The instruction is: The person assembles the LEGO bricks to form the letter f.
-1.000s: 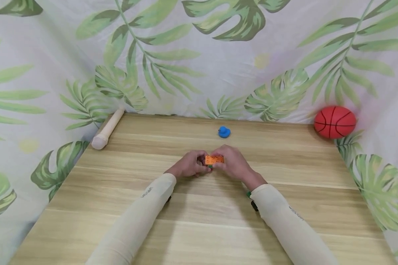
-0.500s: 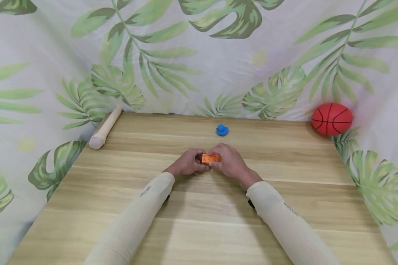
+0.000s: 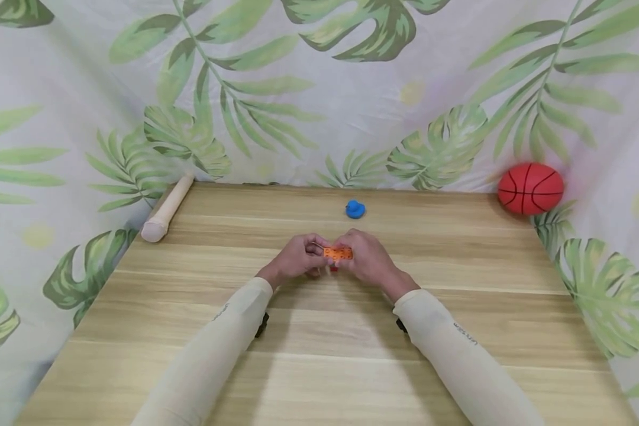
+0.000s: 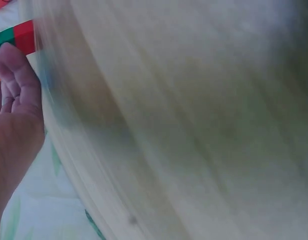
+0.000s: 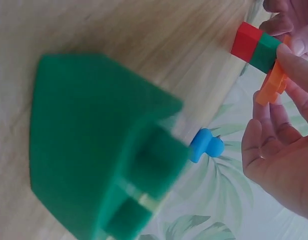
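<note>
In the head view an orange building brick [image 3: 338, 253] with studs on top lies between both hands. It caps a small stack; the right wrist view shows a green brick [image 5: 264, 52] under it and a red brick [image 5: 246, 41] lowest, close over the table. My right hand [image 3: 370, 258] pinches the orange brick from its right side, thumb in front and fingers behind. My left hand [image 3: 297, 255] has thumb and fingertips at the brick's left end, pinching it there. Near the right wrist camera stands a large green brick [image 5: 83, 135], which the right forearm hides in the head view.
A blue toy duck [image 3: 355, 209] sits beyond the hands. At the back right corner is a red toy basketball [image 3: 531, 189]; a pale toy microphone [image 3: 166, 210] lies along the left edge. Leaf-patterned cloth [image 3: 277, 89] hangs around the wooden table [image 3: 341, 367].
The left hand's thumb and fingers have shifted up from the lower bricks to the orange brick's left end. The right hand keeps its grip. The head view has shifted slightly.
</note>
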Demonstrator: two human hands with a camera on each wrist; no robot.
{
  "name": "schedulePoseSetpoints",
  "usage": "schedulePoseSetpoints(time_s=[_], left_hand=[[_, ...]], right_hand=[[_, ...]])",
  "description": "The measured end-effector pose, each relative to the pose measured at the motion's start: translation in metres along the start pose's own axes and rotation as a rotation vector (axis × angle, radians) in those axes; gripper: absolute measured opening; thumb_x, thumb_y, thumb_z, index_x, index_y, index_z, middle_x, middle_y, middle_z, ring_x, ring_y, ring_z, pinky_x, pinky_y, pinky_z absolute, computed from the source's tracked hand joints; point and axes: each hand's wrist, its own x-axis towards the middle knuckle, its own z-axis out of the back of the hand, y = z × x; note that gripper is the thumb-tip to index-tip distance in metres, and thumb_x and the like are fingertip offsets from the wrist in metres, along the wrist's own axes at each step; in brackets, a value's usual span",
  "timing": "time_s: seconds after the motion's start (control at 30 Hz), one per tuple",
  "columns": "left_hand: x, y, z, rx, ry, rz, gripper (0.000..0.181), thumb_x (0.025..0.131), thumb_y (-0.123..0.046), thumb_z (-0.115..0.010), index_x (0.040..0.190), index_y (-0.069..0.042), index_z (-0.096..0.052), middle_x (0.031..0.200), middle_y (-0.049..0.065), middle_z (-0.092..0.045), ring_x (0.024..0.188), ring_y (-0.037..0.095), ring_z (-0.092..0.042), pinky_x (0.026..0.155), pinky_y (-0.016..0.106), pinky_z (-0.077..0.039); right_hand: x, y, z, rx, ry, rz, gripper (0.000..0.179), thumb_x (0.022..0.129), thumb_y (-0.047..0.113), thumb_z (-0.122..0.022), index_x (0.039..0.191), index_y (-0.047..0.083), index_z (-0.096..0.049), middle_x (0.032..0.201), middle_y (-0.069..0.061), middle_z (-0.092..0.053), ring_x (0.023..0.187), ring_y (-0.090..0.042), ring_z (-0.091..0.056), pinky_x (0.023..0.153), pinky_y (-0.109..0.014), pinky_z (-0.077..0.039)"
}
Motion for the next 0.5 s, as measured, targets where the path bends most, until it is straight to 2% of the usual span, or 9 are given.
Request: schedulePoseSetpoints(time_s=[0.1,0.2,0.37,0.43,0.5], left_hand=[[0.0,0.001,0.0,-0.012,-0.003,-0.023,0.03,0.098,-0.004,-0.077,0.125,0.001,-0.065,0.09,0.001,-0.073,0.071,0.018,-0.066,0.062,0.029,-0.06],[0.001,0.001,-0.001,-0.019,0.001,-0.041,0.028,0.098,-0.004,-0.077,0.123,0.001,-0.064,0.086,0.0,-0.072,0.066,0.018,-0.063,0.06,0.028,-0.057],[0.003,0.004,-0.001,-0.015,0.014,-0.038,0.028,0.097,-0.005,-0.078,0.122,0.0,-0.065,0.086,0.0,-0.071,0.067,0.018,-0.061,0.058,0.027,-0.056],[0.003,0.004,0.0,-0.003,0.014,-0.032,0.028,0.097,-0.006,-0.079,0.121,-0.003,-0.065,0.085,0.0,-0.07,0.069,0.019,-0.059,0.058,0.027,-0.054],[0.002,0.004,0.002,0.012,0.014,-0.032,0.028,0.097,-0.008,-0.08,0.121,-0.004,-0.065,0.085,0.0,-0.069,0.069,0.019,-0.057,0.057,0.027,-0.052]], right_hand=[[0.002,0.0,0.002,0.016,0.016,-0.005,0.033,0.09,0.012,-0.088,0.121,0.008,-0.08,0.119,-0.01,-0.076,0.112,-0.027,-0.07,0.102,-0.046,-0.058],[0.0,-0.003,0.007,0.018,0.066,-0.006,0.035,0.093,0.012,-0.085,0.128,0.009,-0.078,0.125,-0.01,-0.076,0.118,-0.028,-0.069,0.105,-0.047,-0.057],[-0.017,-0.015,0.027,0.058,0.101,-0.049,0.034,0.101,0.017,-0.076,0.132,0.004,-0.073,0.133,-0.015,-0.073,0.127,-0.035,-0.067,0.11,-0.053,-0.055],[-0.027,-0.023,0.04,0.076,0.079,-0.061,0.031,0.103,0.018,-0.074,0.128,0.0,-0.073,0.128,-0.017,-0.073,0.123,-0.036,-0.068,0.107,-0.055,-0.056],[-0.039,-0.032,0.053,0.07,0.078,-0.067,0.026,0.103,0.018,-0.073,0.121,0.0,-0.074,0.118,-0.016,-0.074,0.112,-0.033,-0.07,0.1,-0.052,-0.058]])
